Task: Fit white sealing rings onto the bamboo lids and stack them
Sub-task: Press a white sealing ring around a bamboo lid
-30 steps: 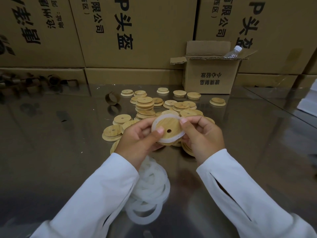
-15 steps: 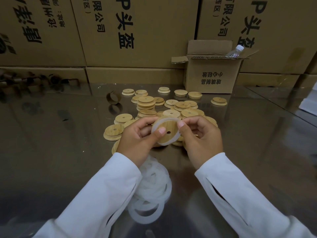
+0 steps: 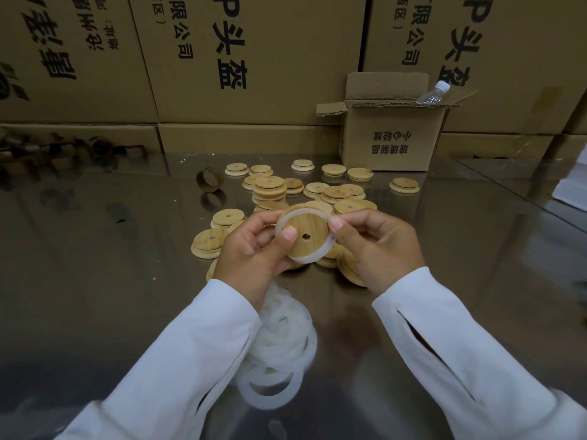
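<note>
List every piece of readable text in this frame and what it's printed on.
"P头盔", "限公司", "西区)", turned sideways and cut off at the top: middle carton.
The same three, partly hidden: right carton.
"玻璃制品" and "小心轻放", upside down: small open box.
Left carton: print cropped and skewed, not legible.

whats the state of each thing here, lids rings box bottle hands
held bamboo lid, gripped in both hands
white sealing ring, wrapped round the held lid; fully seated cannot tell
left hand, grips the lid
right hand, pinches the lid's edge
loose rings, heaped, unfitted
lid stack, upright
small cardboard box, flaps open
plastic bottle, capped, leaning in the box
</note>
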A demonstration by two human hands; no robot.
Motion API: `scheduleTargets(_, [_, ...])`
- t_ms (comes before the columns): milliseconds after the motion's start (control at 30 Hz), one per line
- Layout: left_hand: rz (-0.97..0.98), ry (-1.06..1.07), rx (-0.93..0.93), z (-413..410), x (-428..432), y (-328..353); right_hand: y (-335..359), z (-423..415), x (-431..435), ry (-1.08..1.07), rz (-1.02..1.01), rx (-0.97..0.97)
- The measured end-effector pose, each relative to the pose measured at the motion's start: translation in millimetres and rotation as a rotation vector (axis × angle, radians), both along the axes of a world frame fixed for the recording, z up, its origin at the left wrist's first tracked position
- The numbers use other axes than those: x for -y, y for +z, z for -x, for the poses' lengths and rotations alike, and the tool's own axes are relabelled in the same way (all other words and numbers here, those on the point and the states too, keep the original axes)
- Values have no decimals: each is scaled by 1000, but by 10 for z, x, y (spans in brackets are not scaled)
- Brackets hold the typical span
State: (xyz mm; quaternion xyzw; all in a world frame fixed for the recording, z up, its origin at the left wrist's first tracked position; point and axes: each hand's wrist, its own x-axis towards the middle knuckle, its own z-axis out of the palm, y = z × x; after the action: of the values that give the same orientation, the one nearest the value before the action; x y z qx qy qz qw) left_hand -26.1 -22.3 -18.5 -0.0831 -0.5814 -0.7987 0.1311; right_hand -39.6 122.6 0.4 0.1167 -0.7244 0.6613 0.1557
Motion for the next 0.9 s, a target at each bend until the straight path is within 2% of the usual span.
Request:
scheduleTargets(133, [4, -11, 52, -4, -53, -16, -79, -35, 55, -100, 22, -72])
scheduleTargets(333, [-98, -22, 93, 1, -61, 1, -160, -73, 152, -186, -33, -110])
scheduleTargets(467, [-58, -78, 99, 12, -62, -25, -161, -45, 131, -180, -84, -94])
scheduleTargets(733, [120, -1, 36, 36, 24, 6, -110, -16, 75, -135, -228, -79])
scheduleTargets(900, [92, -4, 19, 20, 21, 21, -59, -16, 46, -137, -219, -58])
